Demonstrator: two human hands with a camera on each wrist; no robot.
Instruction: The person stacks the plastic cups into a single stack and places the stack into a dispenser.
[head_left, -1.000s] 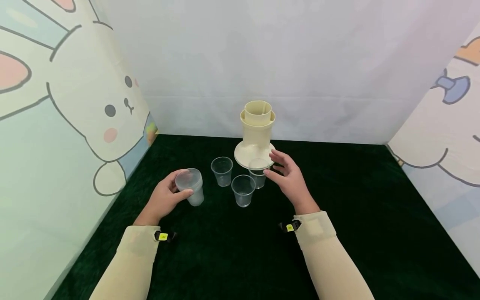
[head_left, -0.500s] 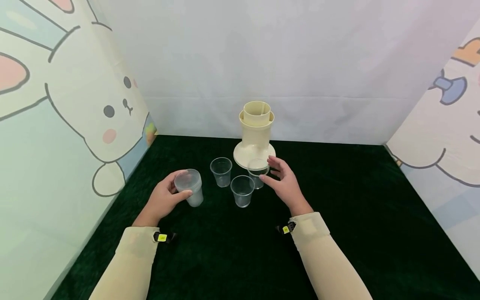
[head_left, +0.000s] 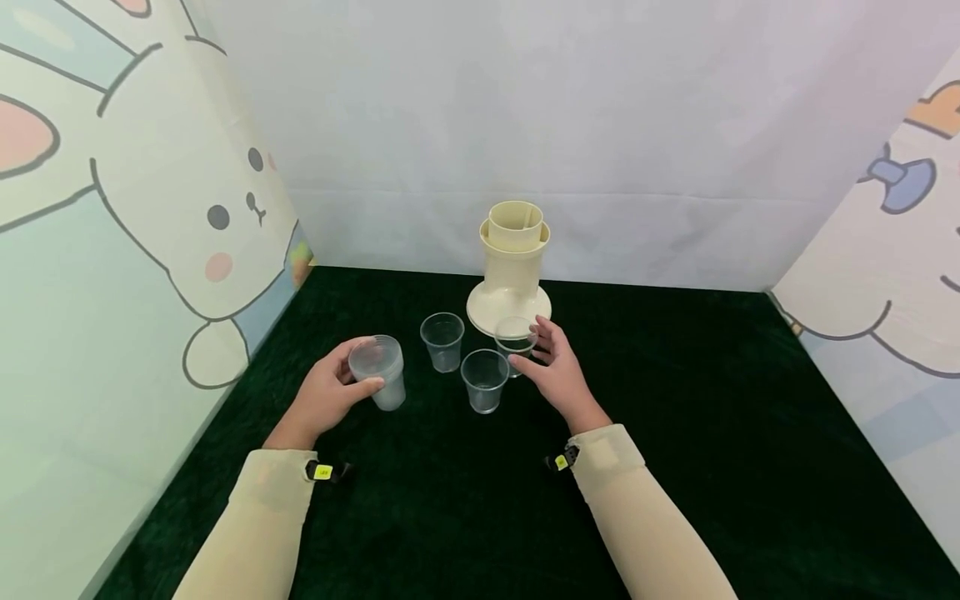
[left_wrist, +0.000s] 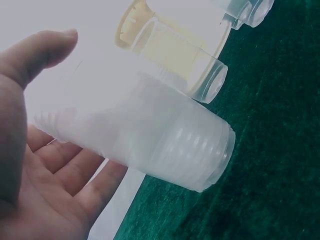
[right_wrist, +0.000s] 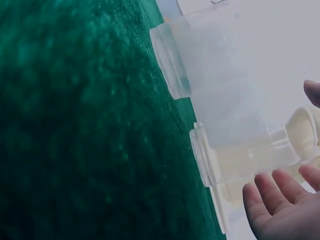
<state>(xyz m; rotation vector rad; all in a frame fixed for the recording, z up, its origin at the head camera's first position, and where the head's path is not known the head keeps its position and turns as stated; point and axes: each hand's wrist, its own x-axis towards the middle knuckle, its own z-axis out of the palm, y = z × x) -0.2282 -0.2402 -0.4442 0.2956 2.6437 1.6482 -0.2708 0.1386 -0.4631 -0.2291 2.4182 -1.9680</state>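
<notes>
While the left hand (head_left: 324,396) grips a stack of clear cups (head_left: 387,379) between its thumb and fingers, the right hand (head_left: 558,372) curves about the rear right cup (head_left: 513,342), its thumb and fingers apart; whether they touch the wall cannot be told. This cup stands on the green cloth (head_left: 450,508), before the cream holder (head_left: 513,271), with the front cup (head_left: 484,383) just beside it and the left cup (head_left: 442,343) nearby. Crowding is the likely hazard: the right thumb, near the front cup's rim, could tip it. Too hard a pinch could buckle the thin wall; a slackened left grip could drop the stack.
</notes>
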